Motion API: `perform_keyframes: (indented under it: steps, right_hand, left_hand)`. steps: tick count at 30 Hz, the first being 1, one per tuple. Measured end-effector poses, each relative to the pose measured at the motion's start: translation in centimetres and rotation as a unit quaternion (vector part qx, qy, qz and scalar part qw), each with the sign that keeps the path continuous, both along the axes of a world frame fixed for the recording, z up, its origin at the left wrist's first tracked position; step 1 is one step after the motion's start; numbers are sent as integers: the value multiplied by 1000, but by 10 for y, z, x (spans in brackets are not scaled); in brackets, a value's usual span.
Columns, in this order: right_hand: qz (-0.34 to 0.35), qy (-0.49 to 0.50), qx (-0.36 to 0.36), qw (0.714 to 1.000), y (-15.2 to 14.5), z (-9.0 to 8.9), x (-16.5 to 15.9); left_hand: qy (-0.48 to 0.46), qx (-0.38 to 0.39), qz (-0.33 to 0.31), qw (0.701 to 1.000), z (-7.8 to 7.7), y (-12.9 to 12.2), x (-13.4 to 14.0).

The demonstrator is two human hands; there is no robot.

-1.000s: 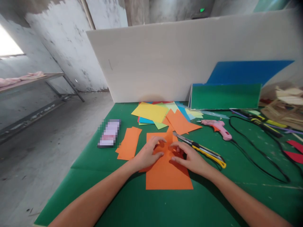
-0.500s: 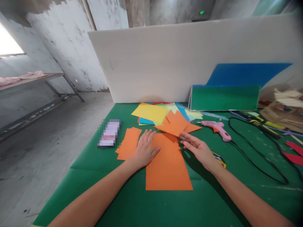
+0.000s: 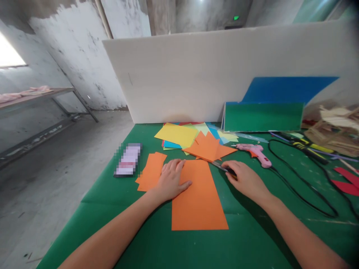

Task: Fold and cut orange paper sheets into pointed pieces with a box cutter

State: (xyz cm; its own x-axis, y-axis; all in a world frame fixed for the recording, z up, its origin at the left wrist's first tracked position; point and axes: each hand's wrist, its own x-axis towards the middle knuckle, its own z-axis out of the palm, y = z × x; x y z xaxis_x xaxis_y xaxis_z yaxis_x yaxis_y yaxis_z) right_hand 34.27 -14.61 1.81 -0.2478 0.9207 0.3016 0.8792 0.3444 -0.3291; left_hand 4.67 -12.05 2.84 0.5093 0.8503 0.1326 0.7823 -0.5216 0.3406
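Observation:
My left hand (image 3: 173,179) lies spread and flat, pressing on the left part of a large orange paper sheet (image 3: 200,201). Its fingers also reach the edge of smaller orange paper pieces (image 3: 151,172) to the left. To the right, my right hand (image 3: 245,179) is closed round what looks like a utility knife (image 3: 220,165), with a grey metal blade and a dark handle with some yellow. The blade points left, at the far edge of the sheet, just by a pile of orange cut paper (image 3: 209,145). Most of the handle is hidden in the fingers.
A phone (image 3: 128,160) with a blurred screen is at left. Coloured sheets (image 3: 176,134) lie behind the orange pile. A pink glue gun (image 3: 256,152) with a black cord (image 3: 303,201) sits at right, near red pieces (image 3: 346,181). A white board (image 3: 179,78) stands behind the green table (image 3: 134,239).
My right hand has shifted slightly right, away from the orange pile, and its fingers have closed round the knife, whose blade now shows. My left hand stays on the sheet.

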Motion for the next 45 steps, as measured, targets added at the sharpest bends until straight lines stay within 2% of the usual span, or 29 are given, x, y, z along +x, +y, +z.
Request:
perform_keyframes:
  steps: [4, 8, 15, 19, 26, 29, 33, 40, 45]
  right_hand:
    - [8, -23, -9, 1000, 0, 2, 8]
    - [-6, -46, -11, 999, 0, 5, 17]
    - [-59, -81, 33, 994, 9, -6, 32]
    - [-44, -65, 50, 996, 11, -9, 29]
    - [-46, -14, 103, 994, 9, -3, 12]
    - [4, 32, 73, 997, 4, -4, -8]
    - [40, -1, 11, 999, 0, -11, -34]
    - [13, -57, -1, 998, -5, -19, -45]
    - [25, -78, -46, 996, -7, -22, -50]
  left_hand:
    - [6, -17, -6, 1000, 2, -1, -1]
    - [-32, -9, -18, 999, -2, 0, -2]
    - [-75, -27, -47, 996, -5, 0, -3]
    - [-98, -9, -60, 993, -6, 0, -4]
    - [-126, 52, -108, 985, -12, 3, -3]
    - [-118, 84, -118, 982, -13, 3, -2]
    - [-99, 121, -130, 979, -11, 1, 1]
    - [-62, 125, -89, 986, -13, -1, 5]
    - [-38, 117, -92, 988, -12, -2, 8]
